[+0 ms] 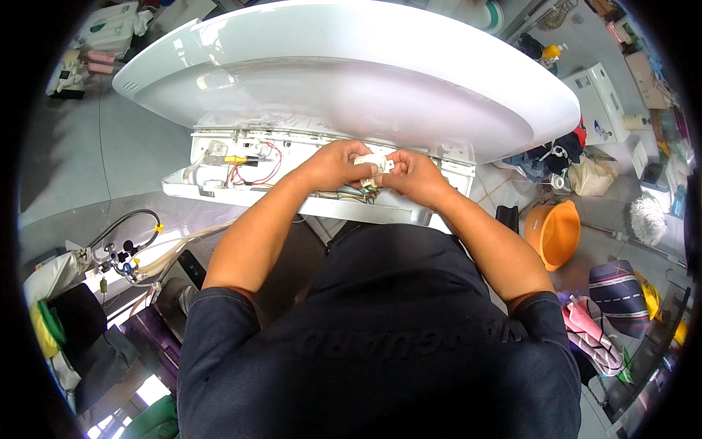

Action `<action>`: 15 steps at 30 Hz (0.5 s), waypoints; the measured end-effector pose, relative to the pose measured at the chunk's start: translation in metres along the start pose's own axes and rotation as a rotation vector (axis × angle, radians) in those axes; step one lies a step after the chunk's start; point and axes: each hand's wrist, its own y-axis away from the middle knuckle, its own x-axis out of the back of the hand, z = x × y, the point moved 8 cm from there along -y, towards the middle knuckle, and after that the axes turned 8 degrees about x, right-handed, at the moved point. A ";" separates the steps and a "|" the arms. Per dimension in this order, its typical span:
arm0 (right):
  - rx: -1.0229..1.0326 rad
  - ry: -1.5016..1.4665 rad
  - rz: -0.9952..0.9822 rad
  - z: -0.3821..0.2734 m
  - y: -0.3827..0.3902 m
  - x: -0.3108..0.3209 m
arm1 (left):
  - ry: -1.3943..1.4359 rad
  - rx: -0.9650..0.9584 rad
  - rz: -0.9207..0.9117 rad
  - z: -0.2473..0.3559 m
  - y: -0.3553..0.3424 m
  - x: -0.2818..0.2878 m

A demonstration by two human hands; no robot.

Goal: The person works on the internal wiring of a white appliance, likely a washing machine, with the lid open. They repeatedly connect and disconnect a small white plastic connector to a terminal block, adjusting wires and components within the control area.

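Note:
My left hand and my right hand both pinch a small white plastic part between thumbs and fingers, with coloured wires hanging below it. They are over a long white appliance housing with electrical parts inside. A yellow-and-black screwdriver lies at the housing's left beside a clear connector piece and looping red wires. Above the housing stands a large glossy white curved panel.
A hose with gauge valves and dark bags are at the lower left. An orange basin, piled cloth items and a beige bag are at the right. A white cabinet stands at the upper right.

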 end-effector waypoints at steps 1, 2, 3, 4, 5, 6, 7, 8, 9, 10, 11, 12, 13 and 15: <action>0.005 -0.002 0.002 0.001 0.000 0.000 | 0.002 -0.005 -0.007 0.000 0.000 -0.001; 0.009 -0.003 0.005 0.003 -0.001 0.000 | 0.005 -0.011 -0.014 0.000 0.000 -0.001; 0.013 -0.005 0.008 0.004 -0.002 0.000 | 0.006 -0.016 -0.022 0.001 0.000 -0.002; 0.010 -0.009 0.005 0.006 -0.002 0.000 | -0.012 -0.015 -0.020 0.001 -0.001 -0.002; 0.006 -0.013 0.001 0.007 -0.002 0.000 | -0.030 -0.015 -0.017 0.001 -0.001 -0.002; 0.003 -0.016 -0.003 0.008 -0.002 0.000 | -0.047 -0.014 -0.013 0.001 -0.002 -0.003; 0.009 -0.012 0.000 0.008 -0.002 0.000 | -0.047 -0.019 -0.008 0.001 -0.002 -0.003; 0.014 -0.008 0.003 0.008 -0.002 0.000 | -0.046 -0.025 -0.003 -0.001 -0.004 -0.003; 0.019 -0.004 0.005 0.007 -0.002 0.000 | -0.045 -0.031 0.003 -0.003 -0.005 -0.003; 0.025 0.008 0.005 0.006 -0.002 0.001 | -0.097 -0.031 0.035 -0.004 -0.007 -0.001; 0.030 0.020 0.005 0.004 -0.002 0.002 | -0.150 -0.032 0.066 -0.004 -0.009 0.001; 0.035 0.032 0.007 0.003 -0.002 0.002 | -0.203 -0.034 0.097 -0.004 -0.010 0.002; 0.035 0.030 0.013 0.002 -0.002 0.003 | -0.213 -0.030 0.106 -0.003 -0.011 0.003; 0.037 0.027 0.025 0.000 -0.001 0.003 | -0.232 -0.022 0.128 -0.003 -0.011 0.004</action>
